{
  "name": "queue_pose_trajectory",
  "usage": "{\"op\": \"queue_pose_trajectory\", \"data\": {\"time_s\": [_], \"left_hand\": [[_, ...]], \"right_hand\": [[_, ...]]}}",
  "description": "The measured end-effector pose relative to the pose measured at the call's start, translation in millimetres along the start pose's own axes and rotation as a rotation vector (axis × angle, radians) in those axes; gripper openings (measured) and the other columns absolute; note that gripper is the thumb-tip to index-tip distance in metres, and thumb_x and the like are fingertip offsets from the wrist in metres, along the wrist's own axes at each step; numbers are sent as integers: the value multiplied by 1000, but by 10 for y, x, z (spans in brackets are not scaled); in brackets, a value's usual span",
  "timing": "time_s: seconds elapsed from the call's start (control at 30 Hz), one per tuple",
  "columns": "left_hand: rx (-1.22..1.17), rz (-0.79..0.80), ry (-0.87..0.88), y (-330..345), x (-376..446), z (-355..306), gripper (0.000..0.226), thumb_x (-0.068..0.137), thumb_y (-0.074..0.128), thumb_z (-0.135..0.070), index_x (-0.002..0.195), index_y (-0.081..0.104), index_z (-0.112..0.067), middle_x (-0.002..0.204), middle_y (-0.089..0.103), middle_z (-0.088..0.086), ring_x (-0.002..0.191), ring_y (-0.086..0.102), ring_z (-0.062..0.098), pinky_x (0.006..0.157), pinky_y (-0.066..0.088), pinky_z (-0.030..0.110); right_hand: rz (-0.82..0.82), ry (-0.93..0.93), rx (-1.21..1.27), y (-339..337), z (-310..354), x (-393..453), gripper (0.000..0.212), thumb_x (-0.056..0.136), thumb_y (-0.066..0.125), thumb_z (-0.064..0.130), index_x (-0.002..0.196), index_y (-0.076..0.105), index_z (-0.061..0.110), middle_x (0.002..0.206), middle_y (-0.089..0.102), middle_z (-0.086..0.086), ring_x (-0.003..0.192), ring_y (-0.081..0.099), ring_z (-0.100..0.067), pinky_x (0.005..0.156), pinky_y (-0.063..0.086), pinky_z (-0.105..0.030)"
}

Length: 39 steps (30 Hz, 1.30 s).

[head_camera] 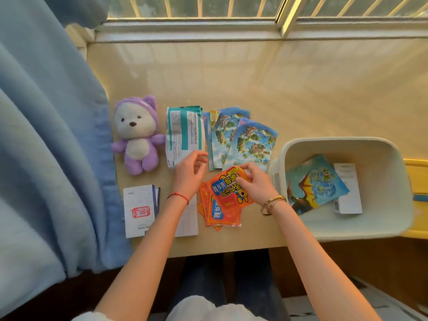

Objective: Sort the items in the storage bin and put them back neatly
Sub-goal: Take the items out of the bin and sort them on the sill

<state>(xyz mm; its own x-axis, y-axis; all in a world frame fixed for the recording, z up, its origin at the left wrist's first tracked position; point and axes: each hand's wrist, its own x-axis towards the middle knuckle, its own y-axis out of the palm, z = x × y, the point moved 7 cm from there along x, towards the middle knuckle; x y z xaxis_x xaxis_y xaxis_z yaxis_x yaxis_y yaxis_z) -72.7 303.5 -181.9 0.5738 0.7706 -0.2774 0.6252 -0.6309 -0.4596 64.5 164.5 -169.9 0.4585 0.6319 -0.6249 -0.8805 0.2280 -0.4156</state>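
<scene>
Orange packet (229,193) going onto its pile, left of the storage bin (342,144).
Right hand (254,184) is pinching its top edge; left hand (188,172) is hovering open. Looks light, floppy, slick — edges are probably gripping best.

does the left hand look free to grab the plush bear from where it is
Probably yes. The left hand is open and empty, hovering just right of the plush bear, with only a flat teal-and-white packet lying between them and nothing stacked on the bear.
</scene>
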Motion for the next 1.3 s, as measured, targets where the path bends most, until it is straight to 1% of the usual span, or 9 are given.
{"op": "queue_pose_trajectory", "data": {"time_s": [0.17, 0.23, 0.33, 0.43, 0.57, 0.73, 0.9, 1.13, 1.3], "left_hand": [[135, -50, 28, -250, -401, 175, 24, 87, 57, -6, 107, 63, -17, 95, 68, -5, 82, 64, 8, 79, 54, 26], [183, -46, 5, -313, -546, 254, 24, 88, 57, -8, 108, 62, -19, 97, 67, -6, 85, 62, 8, 80, 52, 27], [253, -59, -45, -400, -738, 378, 24, 90, 57, -12, 111, 60, -24, 100, 65, -9, 89, 59, 5, 79, 51, 26], [278, -70, -101, -440, -893, 506, 25, 91, 58, -17, 114, 59, -26, 103, 64, -10, 92, 59, 4, 81, 54, 30], [318, -82, -114, -429, -1031, 462, 25, 91, 59, -20, 115, 58, -26, 105, 63, -11, 93, 59, 5, 81, 55, 32], [332, -120, -43, -310, -1115, 83, 23, 90, 59, -21, 113, 60, -25, 104, 64, -9, 94, 59, 4, 79, 51, 25], [321, -140, 57, 63, -1159, -562, 21, 90, 60, -23, 111, 61, -25, 104, 64, -9, 93, 59, 6, 79, 53, 29], [294, -145, 98, 1032, -1177, -1291, 26, 89, 61, -21, 114, 59, -25, 111, 64, -9, 101, 58, 8, 89, 44, 21], [338, -71, 134, 1801, -1009, -1542, 28, 88, 60, -22, 116, 57, -24, 110, 62, -6, 100, 59, 12, 87, 50, 34]], "right_hand": [[103, -29, -231, 450, -130, 18, 26, 93, 51, 16, 119, 49, 14, 118, 63, -9, 100, 61, -21, 71, 46, -27], [134, -40, -285, 590, -206, 33, 29, 94, 50, 14, 122, 47, 15, 120, 62, -9, 107, 60, -24, 74, 45, -27], [130, -86, -373, 701, -267, 81, 37, 91, 51, 12, 126, 42, 19, 115, 62, -7, 104, 59, -25, 76, 45, -29], [62, -141, -467, 667, -242, 85, 50, 89, 54, 13, 135, 36, 20, 124, 56, -6, 116, 51, -24, 91, 45, -35], [8, -258, -585, 510, -133, -70, 54, 91, 52, 17, 142, 33, 16, 138, 45, -4, 129, 37, -22, 109, 34, -36], [-127, -492, -478, 34, 136, -548, 38, 91, 55, 17, 128, 48, 14, 124, 54, -3, 120, 46, -19, 103, 37, -29], [-270, -648, -434, -738, 102, -1017, 36, 89, 58, 13, 125, 52, 14, 119, 57, -1, 116, 48, -14, 101, 39, -26], [-312, -488, -453, -1838, -788, -1039, 33, 88, 59, 12, 121, 55, 12, 117, 58, -5, 114, 50, -21, 100, 39, -31], [-301, -323, -490, -2430, -1443, -848, 36, 88, 60, 15, 123, 54, 10, 120, 57, -8, 115, 50, -26, 101, 39, -35]]}}
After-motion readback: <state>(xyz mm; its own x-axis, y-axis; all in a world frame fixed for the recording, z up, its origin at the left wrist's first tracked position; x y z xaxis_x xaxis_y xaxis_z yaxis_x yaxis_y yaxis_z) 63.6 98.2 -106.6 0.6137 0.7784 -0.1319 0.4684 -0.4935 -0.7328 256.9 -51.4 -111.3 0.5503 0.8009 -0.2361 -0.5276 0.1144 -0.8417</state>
